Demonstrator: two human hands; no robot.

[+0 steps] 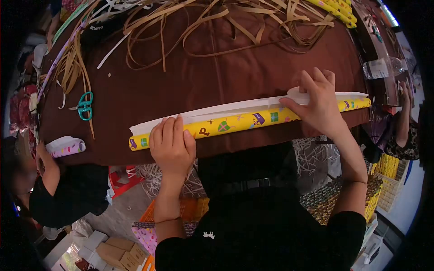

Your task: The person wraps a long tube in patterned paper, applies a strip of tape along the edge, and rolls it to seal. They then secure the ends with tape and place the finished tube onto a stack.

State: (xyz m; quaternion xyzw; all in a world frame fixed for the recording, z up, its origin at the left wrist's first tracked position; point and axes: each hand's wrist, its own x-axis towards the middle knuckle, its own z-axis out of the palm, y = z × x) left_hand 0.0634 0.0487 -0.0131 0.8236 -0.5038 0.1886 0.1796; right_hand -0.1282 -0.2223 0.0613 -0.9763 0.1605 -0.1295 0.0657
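Note:
A long roll of yellow patterned paper (239,123) lies across the front of the brown-covered table, with a white edge strip (203,110) standing along its far side. My left hand (172,147) rests flat on the roll near its left end, fingers stretched over it. Toward the right end, my right hand (316,99) is over the roll, its thumb and fingers spread around the raised white edge. Whether the right fingertips touch the paper cannot be made out.
Teal scissors (85,106) and a pink-patterned roll (66,147) lie at the left. Tangled brown strips (226,18) cover the far side. Yellow rolls (337,11) and a plastic bottle (384,67) are at the right. A person (68,194) sits left; another person's arm (403,117) shows right.

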